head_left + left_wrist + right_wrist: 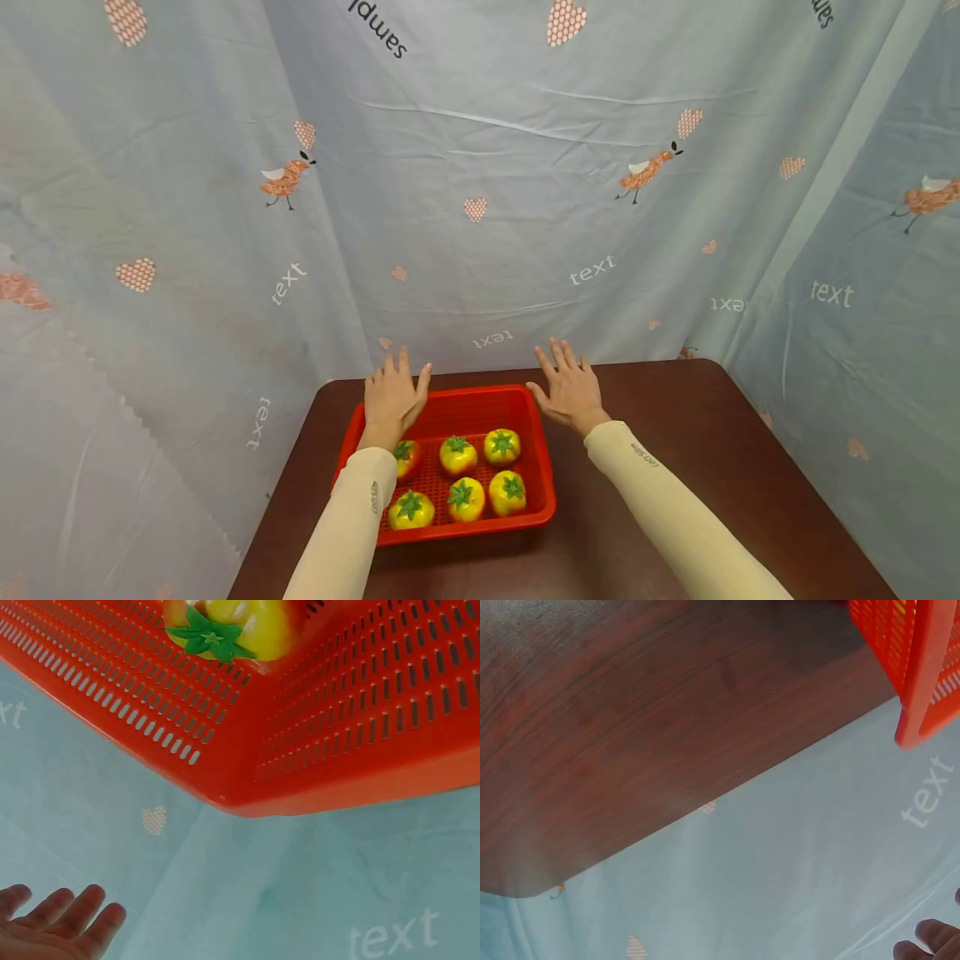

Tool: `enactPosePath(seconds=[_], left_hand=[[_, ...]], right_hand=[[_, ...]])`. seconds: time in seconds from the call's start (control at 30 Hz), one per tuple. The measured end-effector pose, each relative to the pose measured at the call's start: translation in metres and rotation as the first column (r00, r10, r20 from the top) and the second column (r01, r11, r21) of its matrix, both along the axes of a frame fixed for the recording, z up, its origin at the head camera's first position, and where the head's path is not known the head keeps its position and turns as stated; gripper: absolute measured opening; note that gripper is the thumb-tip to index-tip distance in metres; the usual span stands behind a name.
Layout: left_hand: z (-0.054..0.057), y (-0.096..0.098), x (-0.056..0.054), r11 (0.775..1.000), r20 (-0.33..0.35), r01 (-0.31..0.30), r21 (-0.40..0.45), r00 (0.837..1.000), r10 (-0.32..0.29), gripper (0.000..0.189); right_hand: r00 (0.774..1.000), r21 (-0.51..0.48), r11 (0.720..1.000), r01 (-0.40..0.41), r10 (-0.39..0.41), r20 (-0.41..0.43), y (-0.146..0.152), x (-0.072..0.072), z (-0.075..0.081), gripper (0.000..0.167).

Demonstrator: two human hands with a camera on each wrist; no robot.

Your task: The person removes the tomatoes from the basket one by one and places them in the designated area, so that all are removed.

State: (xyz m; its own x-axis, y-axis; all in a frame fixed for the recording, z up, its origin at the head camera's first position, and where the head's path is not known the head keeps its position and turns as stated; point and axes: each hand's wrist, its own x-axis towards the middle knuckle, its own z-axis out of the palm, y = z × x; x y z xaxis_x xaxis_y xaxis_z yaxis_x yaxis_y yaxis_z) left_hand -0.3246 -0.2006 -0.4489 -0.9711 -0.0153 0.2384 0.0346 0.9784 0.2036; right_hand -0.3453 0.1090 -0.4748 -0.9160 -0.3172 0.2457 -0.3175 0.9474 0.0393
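Observation:
A red plastic basket [536, 450] with slotted walls stands on the table, holding several yellow fruits with green leafy tops, such as one fruit [502, 447] near its far right corner. My left hand [392, 398] is over the basket's far left part, fingers straight and spread, holding nothing. In the left wrist view its fingertips show at the lower left, apart from the basket corner [232, 787]. My right hand [572, 393] hovers just right of the basket's far right corner, fingers extended and nothing in it. My left forearm hides part of the basket's left side.
The dark brown wooden table [675, 433] extends to the right of the basket. Behind it and along both sides hangs a pale blue-grey curtain [480, 275] printed with birds, hearts and words, close to the table's far edge.

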Motion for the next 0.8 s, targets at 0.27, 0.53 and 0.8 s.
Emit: enactPosePath(seconds=[0.27, 0.53, 0.8], left_hand=[[-0.002, -0.02, 0.007, 0.987, 0.049, -0.067, 0.147, 0.997, 0.061, 0.086], [0.003, -0.037, 0.015, 0.973, 0.082, -0.093, 0.212, 0.994, 0.077, 0.085], [0.009, -0.052, 0.018, 0.955, 0.149, -0.135, 0.263, 0.984, 0.098, 0.09]], right_hand=[[0.998, 0.048, 0.997, -0.06, 0.06, -0.009, -0.002, 0.01, -0.003, 0.071], [0.992, 0.059, 0.991, -0.117, 0.119, -0.04, -0.004, 0.022, -0.007, 0.07], [0.969, 0.078, 0.969, -0.233, 0.239, -0.07, -0.01, 0.032, -0.014, 0.069]])
